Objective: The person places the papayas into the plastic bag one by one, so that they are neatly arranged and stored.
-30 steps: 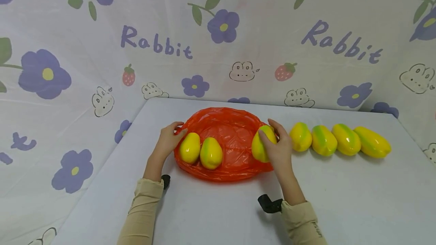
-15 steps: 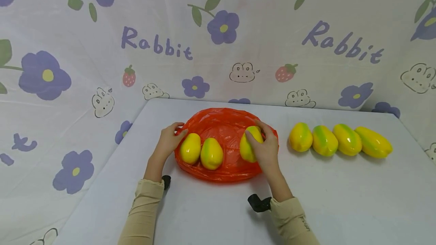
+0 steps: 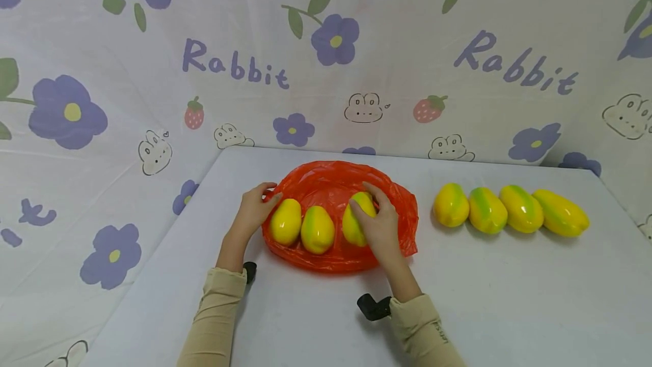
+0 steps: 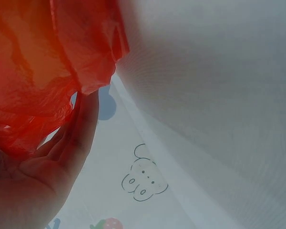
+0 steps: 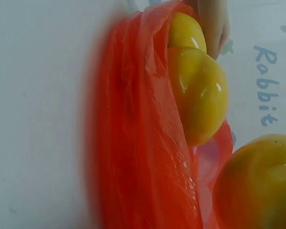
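A red plastic bag [image 3: 331,188] lies spread open on the white table, its rim gathered up like a bowl. My left hand [image 3: 251,208] holds the bag's left rim; in the left wrist view its fingers pass behind the red film [image 4: 26,95]. Two glossy yellow fruits with green stripes, papaya-like in shape, stand side by side in the bag's left half, a left one [image 3: 286,222] and a right one [image 3: 317,231]. My right hand [image 3: 383,231] grips a third such fruit [image 3: 352,226] over the bag, just right of that pair. Whether it touches the bag's bottom cannot be told.
Right of the bag, several more yellow-green fruits [image 3: 487,211] lie in a row on the table [image 3: 509,293]. A cloth [image 3: 392,44] printed with flowers and rabbits hangs behind the table. Black wrist mounts [image 3: 373,306] stick out near both cuffs.
My right hand has carried its fruit leftward from the bag's right rim towards the two fruits inside. The left hand stays on the left rim.
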`<state>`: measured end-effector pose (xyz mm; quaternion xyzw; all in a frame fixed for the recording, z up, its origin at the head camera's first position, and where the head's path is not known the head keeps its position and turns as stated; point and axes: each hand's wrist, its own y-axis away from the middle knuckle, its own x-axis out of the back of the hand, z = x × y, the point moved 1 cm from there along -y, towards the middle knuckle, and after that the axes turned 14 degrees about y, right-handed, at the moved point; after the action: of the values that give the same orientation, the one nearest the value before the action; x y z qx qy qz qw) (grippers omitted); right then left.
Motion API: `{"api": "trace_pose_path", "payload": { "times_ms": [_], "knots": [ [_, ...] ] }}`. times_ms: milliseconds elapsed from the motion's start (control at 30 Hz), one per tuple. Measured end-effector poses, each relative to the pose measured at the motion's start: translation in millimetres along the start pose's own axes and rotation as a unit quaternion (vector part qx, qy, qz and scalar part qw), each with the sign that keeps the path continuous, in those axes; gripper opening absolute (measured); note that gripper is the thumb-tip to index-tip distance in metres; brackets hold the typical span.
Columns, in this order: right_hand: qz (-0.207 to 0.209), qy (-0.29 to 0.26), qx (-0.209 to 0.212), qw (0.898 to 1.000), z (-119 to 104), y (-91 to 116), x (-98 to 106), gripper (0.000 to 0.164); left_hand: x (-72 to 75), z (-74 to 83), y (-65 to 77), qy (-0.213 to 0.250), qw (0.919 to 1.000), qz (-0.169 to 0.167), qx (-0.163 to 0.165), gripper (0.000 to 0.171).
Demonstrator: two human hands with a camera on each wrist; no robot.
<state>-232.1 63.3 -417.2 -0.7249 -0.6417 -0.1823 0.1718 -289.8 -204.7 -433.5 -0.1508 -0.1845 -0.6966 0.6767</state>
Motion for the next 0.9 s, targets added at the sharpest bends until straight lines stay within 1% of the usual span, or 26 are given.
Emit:
{"api": "trace_pose_path", "payload": {
  "times_ms": [400, 667, 900],
  "knots": [
    [-0.016, -0.009, -0.004, 1.000, 0.4, 2.8, -15.0, 0.054, -0.1, 3.1, 1.5, 0.001, 1.0000, -0.002, -0.002, 0.046],
    [-0.014, -0.005, 0.005, 1.000, 7.1, 2.2, -22.6, 0.053, -0.3, 2.3, 1.9, 0.002, 1.0000, -0.001, -0.003, 0.045],
    [-0.009, -0.002, 0.013, 1.000, 12.1, 2.0, -27.3, 0.053, -0.1, 0.5, 0.8, -0.012, 0.9998, 0.008, -0.013, 0.044]
  ]
}}
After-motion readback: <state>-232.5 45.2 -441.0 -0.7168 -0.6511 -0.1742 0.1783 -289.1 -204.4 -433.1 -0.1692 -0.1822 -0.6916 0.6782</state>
